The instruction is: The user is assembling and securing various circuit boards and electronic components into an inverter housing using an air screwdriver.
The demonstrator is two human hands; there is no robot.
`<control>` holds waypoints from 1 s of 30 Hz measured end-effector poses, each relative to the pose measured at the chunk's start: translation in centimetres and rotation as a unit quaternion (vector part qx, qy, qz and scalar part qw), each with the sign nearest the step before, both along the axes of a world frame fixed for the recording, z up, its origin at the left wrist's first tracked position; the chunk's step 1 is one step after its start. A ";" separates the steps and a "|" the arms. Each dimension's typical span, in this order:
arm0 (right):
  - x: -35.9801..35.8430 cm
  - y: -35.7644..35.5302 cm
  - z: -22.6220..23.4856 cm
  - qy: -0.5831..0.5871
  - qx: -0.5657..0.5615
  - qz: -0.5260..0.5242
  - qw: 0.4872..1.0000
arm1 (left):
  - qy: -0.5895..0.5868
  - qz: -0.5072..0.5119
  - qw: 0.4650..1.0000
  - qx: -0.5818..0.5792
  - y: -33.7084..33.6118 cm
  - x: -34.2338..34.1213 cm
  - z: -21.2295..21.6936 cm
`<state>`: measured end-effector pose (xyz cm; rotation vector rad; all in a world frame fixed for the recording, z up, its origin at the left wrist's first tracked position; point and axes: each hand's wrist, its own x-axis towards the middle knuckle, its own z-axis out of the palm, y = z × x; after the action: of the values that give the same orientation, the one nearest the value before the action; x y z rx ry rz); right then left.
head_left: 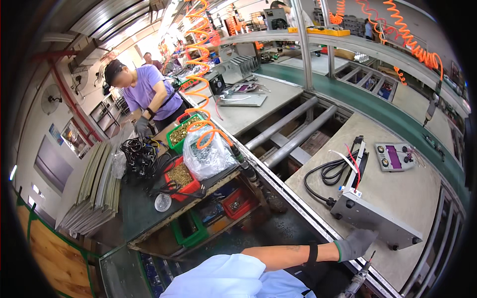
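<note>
A gloved right hand (358, 243) rests flat, fingers apart, on the near corner of a grey metal box (370, 208) by the bench (397, 268) edge, steadying it; left hand unseen.

Bright, even factory light through a heavy fisheye.
We see ceiling strip lights (169, 15) blown out to glare at top, soft shadows under the bench (387, 198), black corners, and straight edges bending near the rim.

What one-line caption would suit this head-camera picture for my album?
A gloved hand rests on the edge of a grey metal unit with a black cable, while a co-worker sorts parts nearby.
</note>
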<state>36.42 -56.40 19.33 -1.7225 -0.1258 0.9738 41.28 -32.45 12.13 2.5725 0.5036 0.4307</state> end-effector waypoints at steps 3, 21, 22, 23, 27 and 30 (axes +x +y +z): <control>-0.1 0.5 0.4 -0.012 0.004 0.026 1.000 | -0.111 -0.018 0.984 -0.137 0.5 -0.9 0.2; -0.2 0.5 0.4 -0.030 -0.024 0.057 0.998 | 0.011 -0.009 0.786 -0.618 2.7 -3.6 4.4; -0.1 0.1 0.1 -0.029 -0.026 0.053 0.998 | 0.031 -0.026 0.787 -0.616 2.7 -3.4 4.1; 0.0 -0.6 -0.6 -0.036 -0.021 0.064 0.997 | 0.034 -0.031 0.785 -0.618 2.9 -3.5 3.6; 0.7 -1.7 0.6 0.069 0.016 0.083 0.994 | 0.055 -0.150 0.784 -0.600 4.0 -5.2 2.9; 0.8 -1.1 0.8 0.030 -0.040 0.137 0.989 | 0.041 -0.069 0.756 -0.650 3.1 -7.5 3.5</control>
<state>37.25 -57.45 20.17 -1.7776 -0.2950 1.2449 33.79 -29.40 15.60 1.2330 0.3999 -0.1189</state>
